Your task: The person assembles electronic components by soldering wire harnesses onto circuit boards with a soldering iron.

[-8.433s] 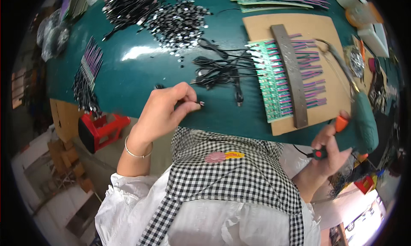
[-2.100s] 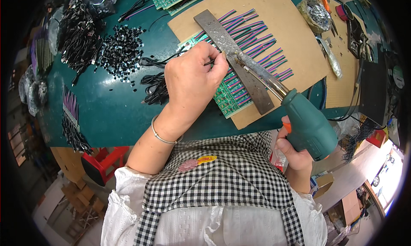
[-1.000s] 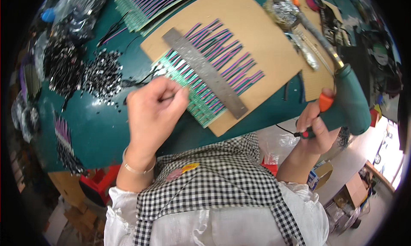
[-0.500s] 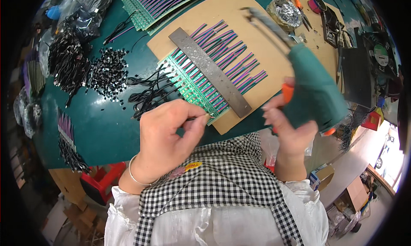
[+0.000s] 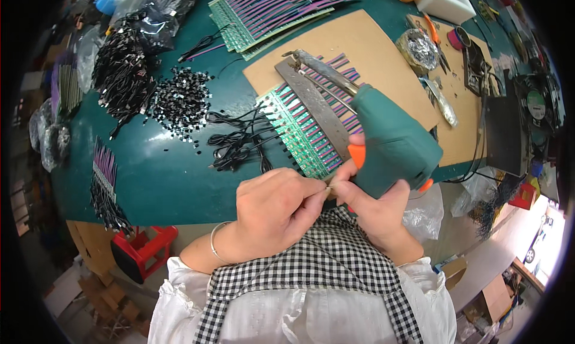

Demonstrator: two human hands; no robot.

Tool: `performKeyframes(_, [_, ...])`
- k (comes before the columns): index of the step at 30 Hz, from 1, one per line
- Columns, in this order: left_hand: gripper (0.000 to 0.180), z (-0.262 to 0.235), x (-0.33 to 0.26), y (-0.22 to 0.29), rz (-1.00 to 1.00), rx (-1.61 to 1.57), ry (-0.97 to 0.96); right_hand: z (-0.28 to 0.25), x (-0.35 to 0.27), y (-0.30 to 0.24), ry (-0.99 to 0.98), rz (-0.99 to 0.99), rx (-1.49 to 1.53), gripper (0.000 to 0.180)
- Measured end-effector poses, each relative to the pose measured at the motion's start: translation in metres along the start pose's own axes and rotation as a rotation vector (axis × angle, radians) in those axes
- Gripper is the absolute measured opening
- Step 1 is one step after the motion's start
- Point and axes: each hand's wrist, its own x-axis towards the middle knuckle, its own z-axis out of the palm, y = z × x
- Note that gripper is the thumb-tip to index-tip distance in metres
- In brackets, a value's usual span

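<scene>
Two hands are meeting at the fingertips: I'm seeing the left hand pinching a thin piece, barely visible, and the right hand grasping the gun. Just beyond them, the board is lying partly under the bar. Ahead of the left hand, cables are reaching the board's far part, which I'm judging done; its near end I'm not making out. Farther ahead, stacked boards are lying apart, seemingly left.

White blouse, ruffled sleeve cuffs, black-and-white gingham apron, slim silver bangle
</scene>
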Motion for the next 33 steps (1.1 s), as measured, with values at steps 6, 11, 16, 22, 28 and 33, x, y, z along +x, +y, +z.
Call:
performKeyframes(6, [0.007, -0.006, -0.005, 0.013, -0.540, -0.418, -0.051, 0.006, 0.003, 0.006, 0.070, -0.031, 0.333, 0.057])
performKeyframes(11, [0.004, -0.009, -0.011, -0.024, -0.590, -0.229, -0.026, -0.026, 0.000, 0.003, 0.135, -0.209, 0.181, 0.062])
performKeyframes(16, [0.005, -0.004, 0.005, -0.051, -0.494, 0.069, -0.085, -0.042, -0.017, 0.007, 0.156, -0.135, 0.032, 0.065])
performKeyframes(22, [0.008, 0.000, 0.012, -0.065, -0.499, 0.155, -0.085, -0.063, -0.039, 0.004, 0.200, -0.089, 0.078, 0.069])
performKeyframes(28, [0.009, 0.003, 0.013, -0.066, -0.528, 0.137, -0.058, -0.093, -0.046, 0.017, -0.148, -0.087, -0.244, 0.064])
performKeyframes(33, [0.008, 0.005, 0.016, -0.065, -0.535, 0.240, -0.052, -0.088, -0.045, 0.017, -0.201, -0.011, -0.302, 0.056])
